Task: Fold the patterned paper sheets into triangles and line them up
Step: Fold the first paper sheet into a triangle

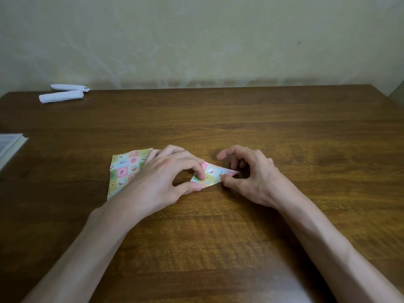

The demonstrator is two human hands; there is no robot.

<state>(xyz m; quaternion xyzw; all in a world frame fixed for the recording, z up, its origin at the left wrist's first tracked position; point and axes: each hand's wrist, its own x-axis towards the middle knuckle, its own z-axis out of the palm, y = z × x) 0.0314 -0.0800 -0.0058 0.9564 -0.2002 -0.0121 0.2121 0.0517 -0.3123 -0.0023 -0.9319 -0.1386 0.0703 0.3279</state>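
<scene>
Head view: on the bench [262, 127], mid-front, lies a folded paper [213, 174] – the left hand [166, 178] pinches its left end with curled forefinger and thumb, over a stack of patterned sheets [124, 171]. The right hand [249, 178], fingers curled, pins the right tip under its thumb.

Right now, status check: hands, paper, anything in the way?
Left hand, right hand pinch folded piece. Flat patterned sheet under left hand. White rolls far back, no obstruction.
</scene>
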